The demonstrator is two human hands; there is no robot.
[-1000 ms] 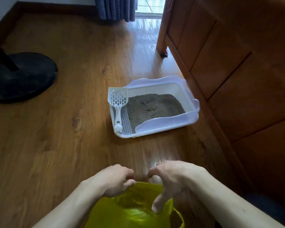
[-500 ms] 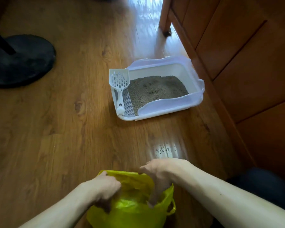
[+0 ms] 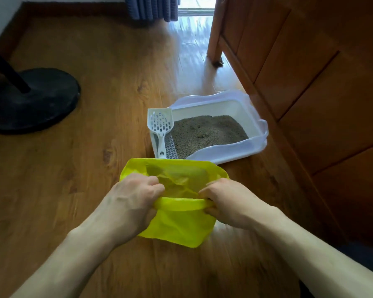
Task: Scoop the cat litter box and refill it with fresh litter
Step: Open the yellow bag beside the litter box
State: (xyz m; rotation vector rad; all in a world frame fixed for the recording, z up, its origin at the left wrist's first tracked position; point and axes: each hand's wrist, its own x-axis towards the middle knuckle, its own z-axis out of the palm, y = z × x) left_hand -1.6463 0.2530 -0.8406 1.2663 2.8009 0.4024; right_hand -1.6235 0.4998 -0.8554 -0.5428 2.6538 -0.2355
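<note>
Litter box: white plastic tray, pale translucent rim, on wood floor just beside wooden cabinet. Grey-brown granular litter covers most of base, surface uneven. White slotted scoop lies along left edge over grid strip, handle toward camera. Yellow plastic bag near box, mouth pulled open. Left hand clenched round left part of near rim; right hand gripping right part. Black round stand base far left.

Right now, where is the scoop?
In the head view the scoop rests along the left edge of the litter box, handle toward the person, just beyond the yellow bag.
</note>
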